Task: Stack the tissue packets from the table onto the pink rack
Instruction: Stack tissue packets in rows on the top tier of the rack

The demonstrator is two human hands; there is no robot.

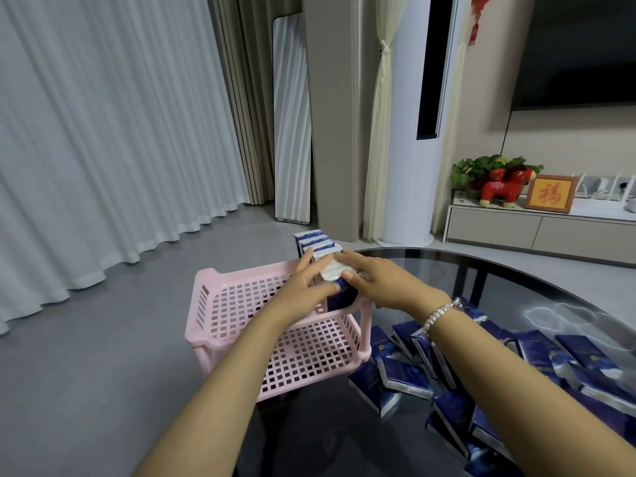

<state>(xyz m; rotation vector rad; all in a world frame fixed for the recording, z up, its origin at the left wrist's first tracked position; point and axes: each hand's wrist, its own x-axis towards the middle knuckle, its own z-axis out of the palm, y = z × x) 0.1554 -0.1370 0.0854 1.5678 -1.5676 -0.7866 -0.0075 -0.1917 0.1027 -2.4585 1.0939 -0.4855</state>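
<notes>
Both hands, left hand [304, 287] and right hand [373, 278], grip closed around one upright tissue packet [339, 287] on the pink rack [220, 304]; more packets [406, 376] lie on the worktop [516, 280].

lower packets in the rack row [318, 244] hidden behind both hands, table pile [516, 390] cut off at right edge

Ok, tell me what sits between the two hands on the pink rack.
Head view: the nearest upright tissue packet of the row, held between left hand and right hand.

Pink grid-holed rack [220, 304], blue-and-white tissue packets [406, 376], dark glass table [516, 287]
</notes>
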